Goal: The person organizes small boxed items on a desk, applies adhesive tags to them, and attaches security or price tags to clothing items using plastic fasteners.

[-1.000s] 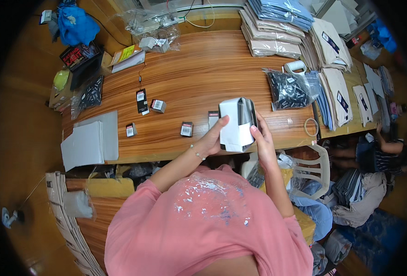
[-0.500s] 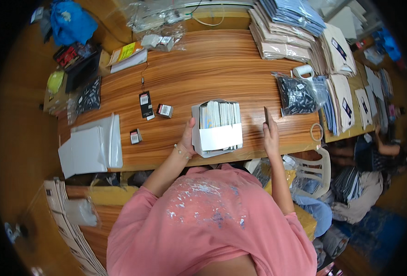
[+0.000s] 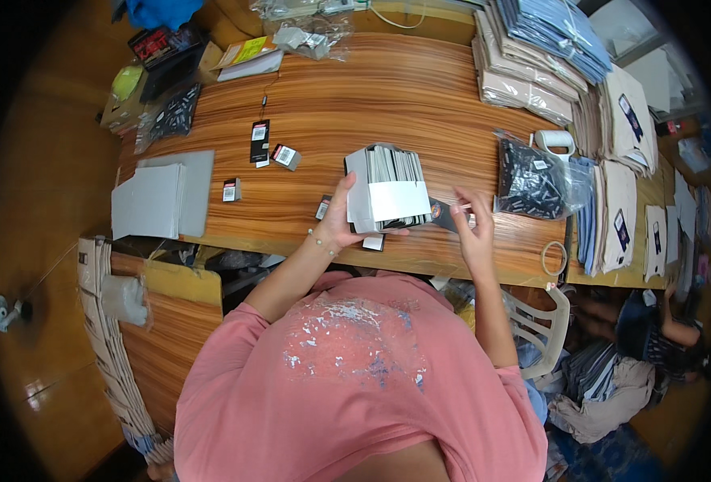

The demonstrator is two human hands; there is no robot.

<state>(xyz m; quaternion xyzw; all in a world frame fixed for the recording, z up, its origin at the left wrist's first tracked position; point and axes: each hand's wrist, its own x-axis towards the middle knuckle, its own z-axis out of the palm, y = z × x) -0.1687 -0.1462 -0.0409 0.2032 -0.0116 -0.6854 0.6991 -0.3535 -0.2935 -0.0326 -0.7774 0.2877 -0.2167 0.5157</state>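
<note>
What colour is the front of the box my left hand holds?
White: the open cardboard box's front, best in the head view.

Tabletop [image 3: 387,88] well lit; edges bowed, corners black; small glare lower left.

A wood-grained table [image 3: 355,96] carries, at its left, white sheets [image 3: 148,202] partly over a grey sheet [image 3: 200,189]. Nearby lie a black tag [image 3: 260,138], its cord stretched toward the back, a tag block [image 3: 285,157] just beside it, and a second block [image 3: 231,189] nearer the front. At the right sits a bag of black pieces [image 3: 532,181]; behind it, a garment stack [image 3: 520,90]. Papers [image 3: 249,66] lie at the back left, clear plastic [image 3: 335,34] beside them.
</note>
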